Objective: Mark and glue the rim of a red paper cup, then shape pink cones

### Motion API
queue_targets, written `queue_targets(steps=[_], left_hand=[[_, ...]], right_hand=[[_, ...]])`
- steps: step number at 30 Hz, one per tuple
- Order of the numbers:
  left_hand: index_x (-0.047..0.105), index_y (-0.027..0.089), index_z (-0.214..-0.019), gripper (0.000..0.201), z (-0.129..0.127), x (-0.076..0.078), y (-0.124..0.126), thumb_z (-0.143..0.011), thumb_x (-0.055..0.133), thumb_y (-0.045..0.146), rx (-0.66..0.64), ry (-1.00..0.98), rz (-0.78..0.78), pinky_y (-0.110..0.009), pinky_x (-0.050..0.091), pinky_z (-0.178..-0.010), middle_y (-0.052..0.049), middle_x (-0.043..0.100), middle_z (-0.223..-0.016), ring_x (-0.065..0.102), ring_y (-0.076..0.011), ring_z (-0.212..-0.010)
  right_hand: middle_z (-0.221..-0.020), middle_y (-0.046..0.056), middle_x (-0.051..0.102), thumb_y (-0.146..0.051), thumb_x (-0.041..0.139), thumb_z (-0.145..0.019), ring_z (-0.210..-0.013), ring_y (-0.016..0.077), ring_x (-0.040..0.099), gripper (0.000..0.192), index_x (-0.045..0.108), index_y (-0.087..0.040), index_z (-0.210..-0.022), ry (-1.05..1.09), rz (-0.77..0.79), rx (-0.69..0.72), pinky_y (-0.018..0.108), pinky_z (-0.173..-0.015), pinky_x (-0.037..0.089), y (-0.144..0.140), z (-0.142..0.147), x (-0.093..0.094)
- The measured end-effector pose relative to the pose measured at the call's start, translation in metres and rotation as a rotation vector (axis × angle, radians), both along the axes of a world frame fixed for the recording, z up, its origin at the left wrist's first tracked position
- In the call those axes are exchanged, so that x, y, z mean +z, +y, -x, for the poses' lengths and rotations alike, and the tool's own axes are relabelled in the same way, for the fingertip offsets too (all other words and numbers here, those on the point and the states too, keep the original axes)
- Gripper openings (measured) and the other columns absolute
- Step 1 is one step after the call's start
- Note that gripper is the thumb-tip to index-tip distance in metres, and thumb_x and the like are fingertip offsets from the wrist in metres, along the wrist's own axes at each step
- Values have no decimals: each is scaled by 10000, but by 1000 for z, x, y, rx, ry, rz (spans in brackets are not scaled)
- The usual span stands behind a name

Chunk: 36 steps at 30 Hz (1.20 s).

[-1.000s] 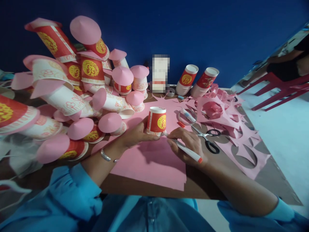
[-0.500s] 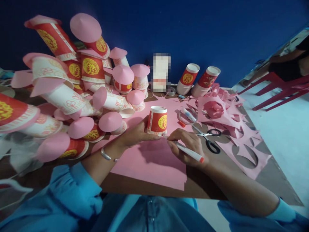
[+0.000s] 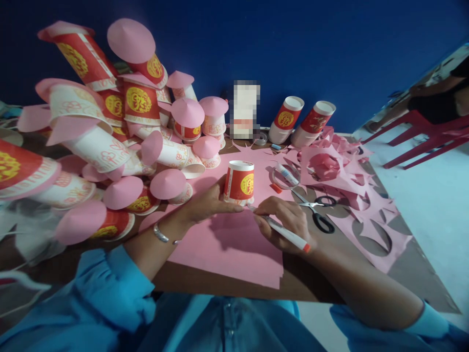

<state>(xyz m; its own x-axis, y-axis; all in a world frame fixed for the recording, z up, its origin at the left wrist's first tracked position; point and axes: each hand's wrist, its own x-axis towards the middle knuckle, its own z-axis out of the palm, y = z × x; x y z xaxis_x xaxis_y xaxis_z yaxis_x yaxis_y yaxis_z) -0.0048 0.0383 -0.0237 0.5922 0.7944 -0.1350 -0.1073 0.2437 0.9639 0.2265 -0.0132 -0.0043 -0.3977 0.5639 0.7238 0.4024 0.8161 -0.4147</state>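
A red and white paper cup [image 3: 238, 182] with a yellow emblem stands upside down, its white base up, over the pink paper sheets [image 3: 234, 254]. My left hand [image 3: 208, 200] is closed round its left side and lower rim, the thumb stretched along the rim's front. My right hand [image 3: 284, 220] grips a white marker pen [image 3: 287, 233] with a red end. The pen's tip points at the cup's lower rim; whether it touches is too small to tell. Black-handled scissors [image 3: 315, 208] lie spread just right of my right hand.
Cups with pink paper cone tops [image 3: 168, 185] are heaped on the left. Two cup stacks [image 3: 287, 120] lean against the blue wall. Cut pink paper scraps [image 3: 370, 230] cover the table's right side, near a tape roll [image 3: 285, 176]. A person sits on a red chair [image 3: 421, 129] at far right.
Almost nothing differs. The whole view has shifted very slightly; both hands keep the same hold on the cup and the pen.
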Motion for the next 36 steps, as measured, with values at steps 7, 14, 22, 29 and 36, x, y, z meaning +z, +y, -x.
queue_targets(steps=[7,14,22,29,36], left_hand=[[598,211,-1399,775,0,2,1,-735,987,302,-9,7,-11,-478,556,-1030,-146,745,-1326,702,-344,-1250],[600,224,-1401,780,1,3,0,-732,991,308,-15,20,-6,-521,538,-1072,-152,730,-1375,685,-367,-1301],[625,220,-1396,759,1,0,1,-733,986,296,-18,4,-38,-507,547,-1052,-146,747,-1338,700,-359,-1272],[634,188,-1276,635,-1,0,1,-756,980,305,-70,-35,-37,-440,588,-935,-134,797,-1163,769,-305,-1079],[627,199,-1311,655,1,2,1,-765,974,301,-77,-24,-37,-457,597,-946,-131,800,-1159,770,-313,-1092]], right_hand=[[-797,1,735,-170,648,-1010,-673,142,720,66,635,-235,-1014,-13,15,-9,250,-583,549,1,-1,-1],[-828,17,750,-185,645,-1027,-702,150,734,49,638,-226,-1054,-11,11,11,259,-596,567,2,-1,-2],[-822,11,751,-169,645,-1006,-713,156,746,76,653,-236,-1040,-2,42,37,257,-609,574,2,-1,3],[-801,16,748,-197,625,-1020,-650,140,716,37,633,-227,-1001,-39,50,74,244,-574,547,4,-4,1],[-780,6,742,-192,631,-1005,-625,135,701,44,647,-226,-984,-37,60,64,237,-557,530,3,-4,3]])
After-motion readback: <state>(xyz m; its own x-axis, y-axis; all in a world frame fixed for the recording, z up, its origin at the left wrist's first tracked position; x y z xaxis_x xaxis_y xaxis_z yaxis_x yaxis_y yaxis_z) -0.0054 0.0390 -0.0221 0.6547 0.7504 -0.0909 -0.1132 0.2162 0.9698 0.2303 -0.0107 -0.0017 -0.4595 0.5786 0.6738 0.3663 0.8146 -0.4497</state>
